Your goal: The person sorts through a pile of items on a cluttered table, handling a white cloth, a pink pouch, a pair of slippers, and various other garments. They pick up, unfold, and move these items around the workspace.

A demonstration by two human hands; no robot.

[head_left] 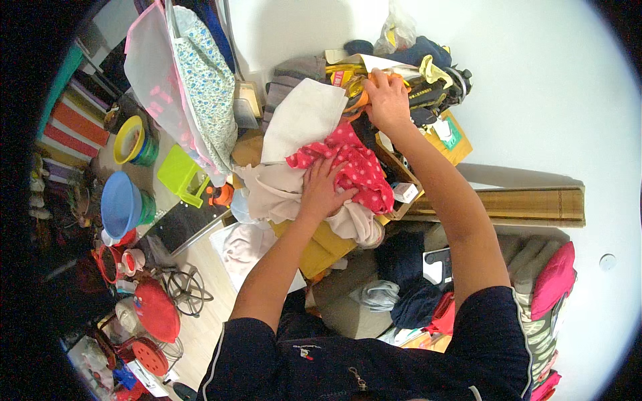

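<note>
My left hand (pixel 324 189) lies open, fingers spread, on a heap of cloth. Under its fingers are a red cloth with white dots (pixel 364 170) and a beige cloth (pixel 271 190). Farther back, my right hand (pixel 389 103) reaches into a pile against the wall. Its fingers curl over a bright orange strap-like thing (pixel 359 103), whose exact kind is unclear. Left of that hand a cream cloth (pixel 304 120) drapes over the heap. Beside the right wrist stands an open wooden box (pixel 403 175), its contents partly hidden by the red cloth and my forearm.
A black bag (pixel 428 97) and a clear plastic bag (pixel 396 30) top the pile. Long brown cardboard (pixel 528 206) lies along the wall. Hanging at the left is a flowered cloth (pixel 204 87). Blue (pixel 120 204) and yellow (pixel 128 139) basins and a green plastic stool (pixel 180 174) stand below.
</note>
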